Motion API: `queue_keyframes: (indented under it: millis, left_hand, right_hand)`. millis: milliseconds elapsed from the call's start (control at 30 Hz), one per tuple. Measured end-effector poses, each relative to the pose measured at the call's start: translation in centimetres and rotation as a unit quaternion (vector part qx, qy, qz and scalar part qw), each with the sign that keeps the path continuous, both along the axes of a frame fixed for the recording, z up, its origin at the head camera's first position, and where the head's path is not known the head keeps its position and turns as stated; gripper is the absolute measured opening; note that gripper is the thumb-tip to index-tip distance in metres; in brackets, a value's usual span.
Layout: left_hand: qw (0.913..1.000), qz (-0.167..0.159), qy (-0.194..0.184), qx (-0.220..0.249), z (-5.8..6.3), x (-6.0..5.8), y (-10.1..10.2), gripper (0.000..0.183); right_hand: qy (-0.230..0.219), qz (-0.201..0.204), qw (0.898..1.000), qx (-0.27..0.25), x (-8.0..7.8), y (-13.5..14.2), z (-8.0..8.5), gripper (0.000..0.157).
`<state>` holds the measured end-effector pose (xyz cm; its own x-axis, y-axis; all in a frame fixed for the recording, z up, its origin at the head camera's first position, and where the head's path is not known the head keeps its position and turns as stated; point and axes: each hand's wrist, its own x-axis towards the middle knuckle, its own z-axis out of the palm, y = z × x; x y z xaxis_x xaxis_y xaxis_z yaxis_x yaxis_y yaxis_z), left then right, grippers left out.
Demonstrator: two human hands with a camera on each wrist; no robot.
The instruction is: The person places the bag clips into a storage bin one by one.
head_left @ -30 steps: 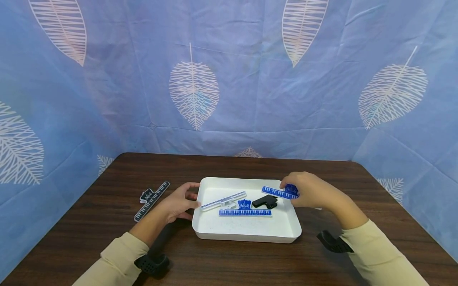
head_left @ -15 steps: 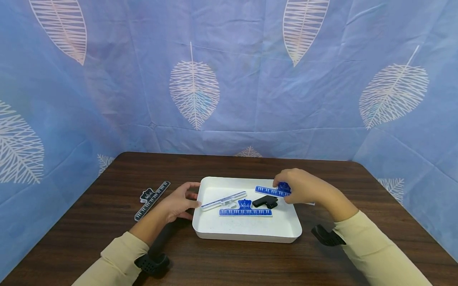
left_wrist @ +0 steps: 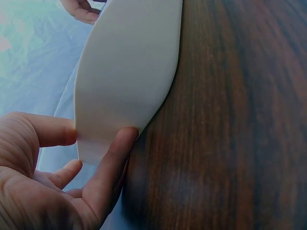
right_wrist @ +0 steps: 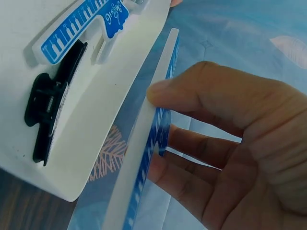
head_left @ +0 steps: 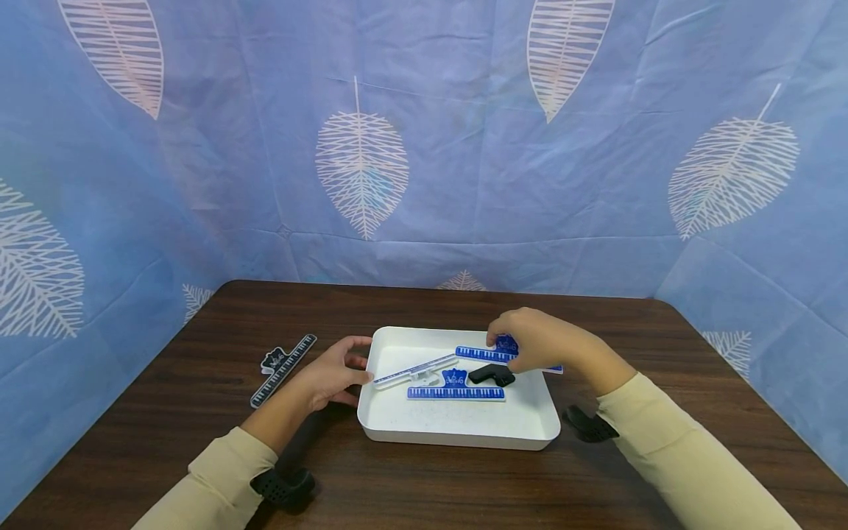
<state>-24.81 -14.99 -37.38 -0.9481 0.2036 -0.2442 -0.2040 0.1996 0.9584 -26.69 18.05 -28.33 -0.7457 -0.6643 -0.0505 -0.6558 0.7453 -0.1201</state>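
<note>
A brown table bears the white tray before you. Your left hand, fingers extended, touches the tray's left end; your right hand pinches a blue clip between thumb and fingers over the tray's far right corner. A black clip sits inside.

The head view looks forward and down on the tray, which both wrist views show close up.
</note>
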Motion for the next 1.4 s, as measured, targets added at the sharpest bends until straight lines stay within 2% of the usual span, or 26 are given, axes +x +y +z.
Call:
queue_keyframes:
  millis: [400, 733, 1133, 1400]
  left_hand:
    - [1.0, 0.002, 0.003, 0.005, -0.1, 0.0, 0.0, 0.065]
    - [1.0, -0.001, 0.002, 0.007, -0.1, 0.0, -0.1, 0.065]
    - [0.9999, -0.003, 0.001, 0.013, -0.2, 0.0, 0.1, 0.064]
    - [1.0, 0.0, 0.0, 0.007, -0.1, 0.0, -0.1, 0.064]
  right_hand:
    - [-0.025, -0.01, 1.0, -0.009, -1.4, -2.2, -0.3, 0.032]
    - [-0.041, -0.007, 0.999, -0.025, -2.8, -3.0, -1.6, 0.032]
    - [-0.064, -0.029, 0.997, 0.009, -3.8, -4.0, -4.0, 0.029]
    - [-0.071, -0.035, 0.997, 0.021, -3.9, -4.3, -4.6, 0.027]
